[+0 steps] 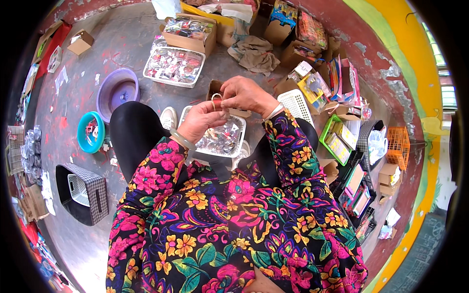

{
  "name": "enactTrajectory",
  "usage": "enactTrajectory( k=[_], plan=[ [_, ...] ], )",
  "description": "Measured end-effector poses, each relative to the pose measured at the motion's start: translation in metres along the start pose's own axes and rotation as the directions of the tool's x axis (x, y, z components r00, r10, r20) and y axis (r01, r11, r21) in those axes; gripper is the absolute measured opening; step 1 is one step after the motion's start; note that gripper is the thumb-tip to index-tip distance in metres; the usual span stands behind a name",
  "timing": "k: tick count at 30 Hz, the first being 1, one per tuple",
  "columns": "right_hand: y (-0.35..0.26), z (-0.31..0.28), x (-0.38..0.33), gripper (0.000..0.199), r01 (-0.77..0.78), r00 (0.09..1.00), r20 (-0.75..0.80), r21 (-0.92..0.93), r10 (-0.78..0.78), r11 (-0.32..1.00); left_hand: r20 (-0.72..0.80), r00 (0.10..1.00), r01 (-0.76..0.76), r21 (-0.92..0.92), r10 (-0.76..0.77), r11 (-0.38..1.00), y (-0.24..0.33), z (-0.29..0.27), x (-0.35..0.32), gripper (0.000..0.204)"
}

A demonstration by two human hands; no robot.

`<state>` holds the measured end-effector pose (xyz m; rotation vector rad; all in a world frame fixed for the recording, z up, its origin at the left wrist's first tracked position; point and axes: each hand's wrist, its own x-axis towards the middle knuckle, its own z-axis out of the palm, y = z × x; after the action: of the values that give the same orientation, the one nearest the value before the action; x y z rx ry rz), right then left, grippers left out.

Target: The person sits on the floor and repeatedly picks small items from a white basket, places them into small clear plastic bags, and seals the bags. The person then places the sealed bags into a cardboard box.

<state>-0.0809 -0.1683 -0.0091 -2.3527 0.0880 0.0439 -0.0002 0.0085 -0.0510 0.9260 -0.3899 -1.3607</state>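
Observation:
My two hands are together in front of me, above a white basket (239, 141) of small shiny packets between my knees. My left hand (198, 122) is closed, its thumb and fingers pinched at a small pale loop (216, 96). From the other side my right hand (246, 95) has its fingertips pressed at the same loop. What the loop is made of is too small to tell. Behind the hands stands a small brown cardboard box (213, 87), partly covered by them.
A purple basin (103, 97) and a teal basin (83, 128) with small pieces stand at left, near a checked bin (95, 195). Ahead is a white tray (146, 73) of packets. Cardboard boxes (205, 44), a green basket (326, 141) and an orange crate (398, 146) line the right.

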Motion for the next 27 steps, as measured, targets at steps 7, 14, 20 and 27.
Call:
enactTrajectory(
  k=[7, 14, 20, 27],
  plan=[
    [-0.001, -0.004, -0.003, 0.017, -0.046, 0.999, -0.021, 0.176, 0.050, 0.983, -0.147, 0.989, -0.001, 0.066, 0.011, 0.998, 0.001, -0.002, 0.002, 0.026],
    [-0.004, -0.002, -0.003, 0.018, -0.289, 0.955, 0.044, 0.373, 0.294, 0.882, -0.050, 0.999, -0.018, 0.072, 0.022, 0.997, 0.001, -0.001, 0.001, 0.021],
    [-0.001, 0.007, -0.001, 0.018, -0.146, 0.987, -0.036, 0.219, 0.158, 0.965, -0.070, 0.997, -0.024, 0.090, 0.030, 0.996, 0.000, 0.000, 0.000, 0.015],
    [-0.011, 0.011, 0.001, 0.022, -0.196, 0.976, -0.053, 0.215, 0.212, 0.957, -0.046, 0.997, -0.050, 0.081, 0.054, 0.995, -0.007, -0.011, 0.003, 0.020]
  ],
)
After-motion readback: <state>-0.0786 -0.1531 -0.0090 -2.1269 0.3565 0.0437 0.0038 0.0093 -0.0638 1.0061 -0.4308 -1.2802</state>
